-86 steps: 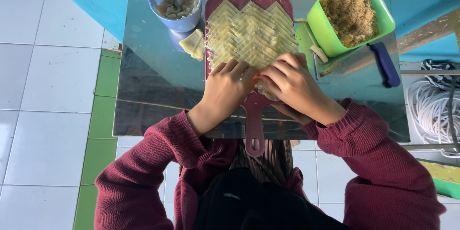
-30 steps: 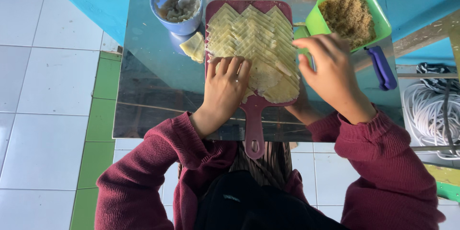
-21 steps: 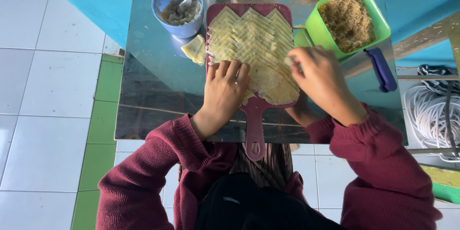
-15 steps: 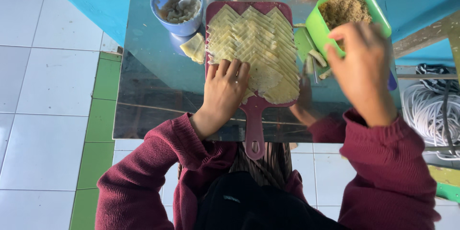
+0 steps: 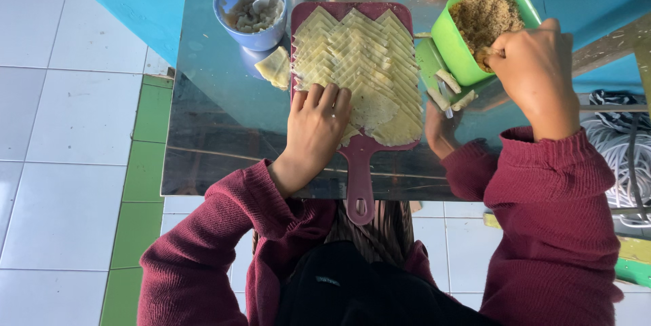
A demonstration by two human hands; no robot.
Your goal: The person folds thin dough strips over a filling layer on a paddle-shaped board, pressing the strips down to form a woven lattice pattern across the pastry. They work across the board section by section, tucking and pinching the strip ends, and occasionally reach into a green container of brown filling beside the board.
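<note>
Steel tabletop (image 5: 217,116) over white tiles (image 5: 61,129); left hand (image 5: 315,119) flat on wrappers (image 5: 359,61), right hand (image 5: 536,68) pinching crumbs (image 5: 481,17).

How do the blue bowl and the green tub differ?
The blue bowl is round and holds pale lumps; the green tub is squarish and holds brown crumbs. The right hand reaches into the tub; no hand touches the bowl. Both stand open beside the board.

right hand (image 5: 536,71): no longer on the wrappers (image 5: 356,61) with the left one, it's up at the green tub (image 5: 447,37) now, fingertips right in the crumbs (image 5: 481,17)
wrappers: near edge sits uncovered on the right
purple handle by the tub: now hidden behind the right hand
</note>
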